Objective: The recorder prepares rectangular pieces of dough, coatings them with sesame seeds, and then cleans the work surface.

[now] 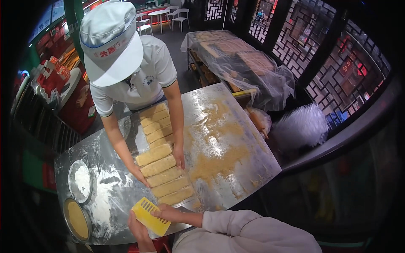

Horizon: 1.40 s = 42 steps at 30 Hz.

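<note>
At the near edge of the table, a flat yellow plastic piece with a row of slots, much like a dough scraper, is held in both my hands. My left hand grips its left edge, and my right hand pinches its upper right side. Just beyond it lies a row of long, pale, crumb-coated dough bars, set side by side. Across the table a person in a white cap rests a hand and another hand at the two ends of the bars.
The metal table carries scattered tan crumbs on the right and white flour on the left. A bowl of flour and a bowl of tan powder stand at the left edge. A plastic-covered rack stands behind.
</note>
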Each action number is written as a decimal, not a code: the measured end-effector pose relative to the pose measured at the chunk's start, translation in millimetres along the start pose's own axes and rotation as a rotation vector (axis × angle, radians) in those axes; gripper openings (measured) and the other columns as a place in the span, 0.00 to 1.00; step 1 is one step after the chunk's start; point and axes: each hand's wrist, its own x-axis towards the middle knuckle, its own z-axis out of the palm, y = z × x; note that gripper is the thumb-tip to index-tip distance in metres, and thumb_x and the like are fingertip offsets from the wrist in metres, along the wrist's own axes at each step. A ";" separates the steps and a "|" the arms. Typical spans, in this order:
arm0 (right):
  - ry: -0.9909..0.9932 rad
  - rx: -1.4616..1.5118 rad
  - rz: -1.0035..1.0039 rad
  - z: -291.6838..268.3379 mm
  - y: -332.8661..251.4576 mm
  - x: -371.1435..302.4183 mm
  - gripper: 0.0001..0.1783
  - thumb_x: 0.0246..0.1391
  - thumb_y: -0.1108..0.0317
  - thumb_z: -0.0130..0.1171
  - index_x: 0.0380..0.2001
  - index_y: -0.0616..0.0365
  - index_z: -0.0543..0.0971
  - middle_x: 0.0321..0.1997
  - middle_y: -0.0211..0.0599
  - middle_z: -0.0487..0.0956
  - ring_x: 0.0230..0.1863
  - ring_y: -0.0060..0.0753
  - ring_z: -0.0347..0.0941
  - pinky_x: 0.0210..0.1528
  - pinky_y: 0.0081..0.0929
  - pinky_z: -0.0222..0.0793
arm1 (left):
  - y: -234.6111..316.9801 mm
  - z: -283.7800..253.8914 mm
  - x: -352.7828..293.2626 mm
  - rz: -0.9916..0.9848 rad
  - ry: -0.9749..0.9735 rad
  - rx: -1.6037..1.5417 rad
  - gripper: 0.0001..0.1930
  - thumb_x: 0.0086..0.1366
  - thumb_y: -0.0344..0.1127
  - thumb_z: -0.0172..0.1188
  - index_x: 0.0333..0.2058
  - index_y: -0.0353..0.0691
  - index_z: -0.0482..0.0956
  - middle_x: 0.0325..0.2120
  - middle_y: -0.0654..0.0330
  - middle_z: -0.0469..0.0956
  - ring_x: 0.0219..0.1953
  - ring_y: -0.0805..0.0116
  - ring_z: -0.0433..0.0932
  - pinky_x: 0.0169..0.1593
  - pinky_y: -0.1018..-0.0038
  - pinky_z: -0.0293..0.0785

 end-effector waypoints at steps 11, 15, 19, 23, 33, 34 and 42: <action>0.254 0.313 -0.203 16.6 -47.2 6.6 0.17 0.57 0.58 0.56 0.37 0.63 0.79 0.30 0.32 0.80 0.28 0.21 0.75 0.32 0.23 0.71 | -3.6 14.3 -40.4 0.035 0.044 0.156 0.15 0.71 0.43 0.46 0.40 0.34 0.72 0.28 0.60 0.74 0.27 0.74 0.73 0.29 0.77 0.69; 0.369 0.325 -0.199 40.5 -58.2 12.8 0.16 0.58 0.58 0.56 0.36 0.62 0.78 0.28 0.31 0.79 0.26 0.21 0.74 0.30 0.23 0.71 | 8.4 -21.0 -56.0 -0.002 0.039 0.311 0.12 0.70 0.41 0.48 0.28 0.42 0.70 0.15 0.70 0.64 0.14 0.84 0.58 0.15 0.84 0.50; 0.577 0.271 -0.290 19.7 -66.9 19.4 0.18 0.60 0.55 0.53 0.36 0.62 0.78 0.26 0.33 0.79 0.24 0.23 0.75 0.27 0.25 0.72 | 47.0 -81.7 -1.2 0.270 0.166 0.507 0.08 0.67 0.34 0.47 0.28 0.46 0.72 0.18 0.76 0.59 0.18 0.87 0.54 0.19 0.85 0.48; 0.493 -0.070 -0.291 3.5 -54.8 -9.3 0.17 0.58 0.59 0.55 0.35 0.64 0.79 0.27 0.38 0.80 0.27 0.26 0.77 0.33 0.26 0.73 | 92.4 -145.6 59.9 0.731 0.140 1.485 0.35 0.58 0.18 0.53 0.64 0.49 0.62 0.61 0.50 0.63 0.58 0.57 0.68 0.57 0.71 0.66; 0.916 0.052 -0.084 -128.3 57.4 -132.2 0.13 0.60 0.63 0.54 0.44 0.60 0.75 0.31 0.29 0.78 0.27 0.19 0.74 0.30 0.22 0.73 | 37.5 -176.2 132.1 -0.144 0.369 1.053 0.19 0.67 0.44 0.54 0.41 0.30 0.80 0.24 0.57 0.76 0.22 0.71 0.71 0.26 0.75 0.68; 0.951 0.025 -0.108 -141.9 63.1 -142.8 0.13 0.61 0.64 0.54 0.44 0.60 0.76 0.32 0.29 0.78 0.28 0.18 0.74 0.30 0.23 0.72 | 13.3 -195.2 129.6 0.177 0.224 0.993 0.20 0.67 0.46 0.53 0.37 0.30 0.79 0.22 0.59 0.75 0.20 0.71 0.70 0.25 0.75 0.67; 1.398 0.094 -0.135 -322.4 133.5 -320.3 0.11 0.59 0.69 0.54 0.41 0.63 0.77 0.33 0.29 0.79 0.30 0.20 0.76 0.33 0.21 0.72 | -71.1 -90.4 89.7 -0.320 0.067 0.422 0.11 0.62 0.35 0.60 0.23 0.38 0.73 0.15 0.66 0.70 0.17 0.78 0.66 0.22 0.78 0.60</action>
